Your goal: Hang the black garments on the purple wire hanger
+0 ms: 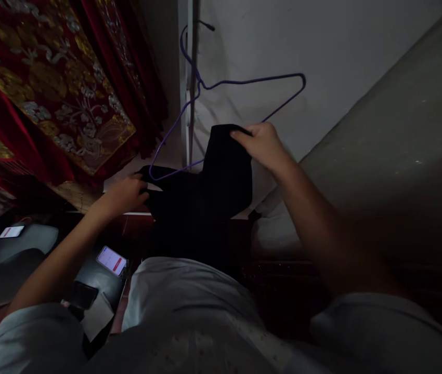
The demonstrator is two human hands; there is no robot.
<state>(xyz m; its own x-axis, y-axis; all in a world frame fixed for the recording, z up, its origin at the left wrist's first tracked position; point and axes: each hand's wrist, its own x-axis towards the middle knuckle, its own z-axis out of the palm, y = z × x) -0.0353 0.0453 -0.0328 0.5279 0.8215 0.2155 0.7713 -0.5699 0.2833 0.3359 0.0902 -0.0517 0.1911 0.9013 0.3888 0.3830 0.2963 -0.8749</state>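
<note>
A black garment hangs between my two hands, its lower part dark against my clothes. My right hand pinches its upper right edge between thumb and fingers. On the other side, my left hand grips the garment's left edge, by an opening in the cloth. A purple wire hanger hangs by its hook just beyond the garment. Its left corner reaches close to my left hand, and the lower bar passes partly behind the black cloth. Which kind of garment it is, I cannot tell.
Red drapery with gold and silver embroidery fills the left. A white upright post stands behind the hanger, against a pale wall. Phones with lit screens rest on grey seats at lower left. A greyish sloping surface lies right.
</note>
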